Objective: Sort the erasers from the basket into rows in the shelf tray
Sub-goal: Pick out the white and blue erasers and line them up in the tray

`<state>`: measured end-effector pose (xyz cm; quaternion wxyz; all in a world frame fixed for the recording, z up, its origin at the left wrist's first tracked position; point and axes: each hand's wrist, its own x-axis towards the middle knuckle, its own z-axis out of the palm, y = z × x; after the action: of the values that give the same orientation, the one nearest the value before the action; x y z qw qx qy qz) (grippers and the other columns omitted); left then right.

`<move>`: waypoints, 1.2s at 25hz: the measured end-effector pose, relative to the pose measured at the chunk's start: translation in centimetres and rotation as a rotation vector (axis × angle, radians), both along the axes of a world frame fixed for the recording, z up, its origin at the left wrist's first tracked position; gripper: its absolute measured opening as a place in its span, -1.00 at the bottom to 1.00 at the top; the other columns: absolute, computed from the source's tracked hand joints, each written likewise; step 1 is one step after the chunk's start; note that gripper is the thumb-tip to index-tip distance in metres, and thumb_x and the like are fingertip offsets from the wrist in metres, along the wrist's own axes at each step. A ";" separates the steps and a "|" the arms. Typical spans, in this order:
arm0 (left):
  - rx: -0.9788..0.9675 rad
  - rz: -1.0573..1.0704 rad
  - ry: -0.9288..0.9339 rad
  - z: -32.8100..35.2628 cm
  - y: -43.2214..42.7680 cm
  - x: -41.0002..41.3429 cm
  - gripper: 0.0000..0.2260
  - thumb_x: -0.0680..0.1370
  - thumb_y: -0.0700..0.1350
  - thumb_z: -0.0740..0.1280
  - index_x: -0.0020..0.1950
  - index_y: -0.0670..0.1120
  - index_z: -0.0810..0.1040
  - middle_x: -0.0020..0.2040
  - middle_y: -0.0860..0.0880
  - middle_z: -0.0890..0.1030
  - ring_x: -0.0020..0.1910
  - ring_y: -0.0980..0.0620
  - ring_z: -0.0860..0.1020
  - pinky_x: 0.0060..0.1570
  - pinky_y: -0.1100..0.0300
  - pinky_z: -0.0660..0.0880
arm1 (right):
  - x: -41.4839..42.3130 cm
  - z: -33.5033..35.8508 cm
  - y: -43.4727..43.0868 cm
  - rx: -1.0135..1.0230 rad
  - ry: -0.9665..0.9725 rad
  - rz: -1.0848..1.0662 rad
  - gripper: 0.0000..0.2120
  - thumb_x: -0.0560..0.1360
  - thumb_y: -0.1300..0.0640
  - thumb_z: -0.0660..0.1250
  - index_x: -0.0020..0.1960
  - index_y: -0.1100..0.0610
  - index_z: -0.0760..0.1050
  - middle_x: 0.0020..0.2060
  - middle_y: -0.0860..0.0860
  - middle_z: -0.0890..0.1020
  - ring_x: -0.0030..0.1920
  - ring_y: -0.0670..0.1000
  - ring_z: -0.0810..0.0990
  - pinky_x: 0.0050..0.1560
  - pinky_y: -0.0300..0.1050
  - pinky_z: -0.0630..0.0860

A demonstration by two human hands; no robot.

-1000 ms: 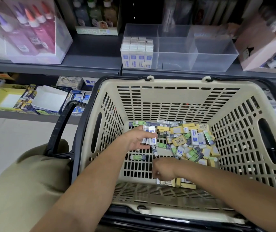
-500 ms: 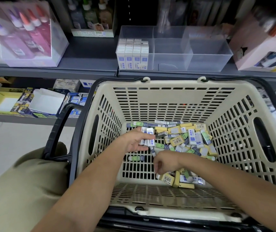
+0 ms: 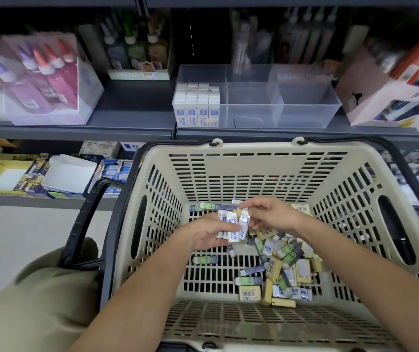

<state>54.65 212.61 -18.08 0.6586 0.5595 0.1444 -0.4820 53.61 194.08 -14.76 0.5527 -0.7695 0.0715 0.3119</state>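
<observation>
Head view: left hand (image 3: 202,236) fingers curl round several white erasers (image 3: 231,234), right hand (image 3: 273,214) fingers pinch another eraser (image 3: 244,220).

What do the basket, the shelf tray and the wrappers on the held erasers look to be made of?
Basket: beige moulded plastic, matte, with slotted walls. Shelf tray: clear rigid plastic, possibly acrylic, with see-through walls and dividers. Held erasers: white and blue sleeves, probably printed paper, though too blurred to be sure.

beige slotted basket (image 3: 254,151): loose erasers (image 3: 282,265), white-blue, yellow, green-sleeved, heaped right of centre; held erasers (image 3: 233,226) above them. clear shelf tray (image 3: 304,113): upright white-blue erasers (image 3: 198,107) in rows, left compartment.
</observation>
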 end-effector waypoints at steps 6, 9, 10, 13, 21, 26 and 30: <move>-0.044 0.066 -0.187 4.1 -0.2 2.3 -0.79 0.39 -0.30 0.46 -0.03 -0.09 0.59 -0.15 -0.02 0.70 -0.15 0.06 0.66 -0.16 0.20 0.58 | 1.9 4.3 -1.1 0.115 -0.100 -0.009 -0.76 0.47 0.35 0.32 0.05 0.08 0.55 -0.16 0.01 0.67 -0.22 -0.05 0.67 -0.12 -0.24 0.60; -0.073 0.165 -0.269 6.8 0.1 3.5 -0.73 0.39 -0.31 0.45 0.06 -0.14 0.55 -0.14 -0.07 0.68 -0.19 0.03 0.65 -0.24 0.21 0.58 | 3.3 7.1 -1.2 0.029 -0.263 0.044 -0.83 0.40 0.28 0.41 -0.01 0.19 0.56 -0.24 0.01 0.65 -0.29 -0.12 0.64 -0.19 -0.27 0.59; -0.076 0.197 -0.297 7.7 0.2 3.9 -0.71 0.40 -0.31 0.45 0.09 -0.15 0.53 -0.13 -0.08 0.67 -0.19 0.03 0.64 -0.24 0.21 0.58 | 3.7 8.1 -1.0 -0.005 -0.327 0.059 -0.83 0.35 0.21 0.46 -0.08 0.19 0.56 -0.27 0.02 0.65 -0.30 -0.11 0.63 -0.18 -0.25 0.59; -0.067 0.231 -0.404 10.2 0.7 4.9 -0.71 0.44 -0.28 0.42 0.14 -0.18 0.51 -0.09 -0.09 0.66 -0.14 0.01 0.62 -0.08 0.14 0.54 | 4.7 10.1 0.0 -0.031 -0.446 0.042 -0.77 0.27 0.05 0.49 -0.20 0.16 0.55 -0.35 0.03 0.65 -0.33 -0.04 0.63 -0.22 -0.20 0.58; 0.042 0.300 -0.775 14.9 2.6 8.5 -0.85 0.46 -0.20 0.42 -0.02 -0.06 0.53 -0.16 -0.04 0.67 -0.22 0.07 0.63 -0.19 0.14 0.59 | 10.5 14.3 1.4 -0.011 -0.589 -0.115 -0.91 0.49 0.29 0.33 -0.14 0.15 0.58 -0.45 -0.01 0.64 -0.43 -0.12 0.60 -0.31 -0.29 0.57; 0.066 0.551 -0.834 14.7 4.1 11.8 -0.81 0.46 -0.18 0.42 0.01 0.00 0.51 -0.13 -0.02 0.63 -0.21 0.10 0.62 -0.19 0.15 0.58 | 15.7 15.8 2.2 -0.220 -0.771 -0.229 -0.92 0.49 0.21 0.32 -0.12 0.09 0.58 -0.40 -0.08 0.65 -0.34 -0.15 0.62 -0.11 -0.20 0.58; 0.018 0.603 -0.797 13.6 4.2 12.6 -0.82 0.47 -0.18 0.42 0.02 0.01 0.52 -0.16 0.00 0.64 -0.24 0.11 0.62 -0.14 0.10 0.58 | 19.0 16.0 3.5 -0.416 -0.863 -0.222 -0.86 0.50 0.15 0.30 0.00 -0.04 0.56 -0.25 -0.07 0.65 -0.13 -0.01 0.65 0.02 -0.11 0.55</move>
<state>67.29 216.78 -4.44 0.7679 0.6390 0.0411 -0.0175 72.62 197.56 1.23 0.3966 -0.9102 -0.0217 -0.1171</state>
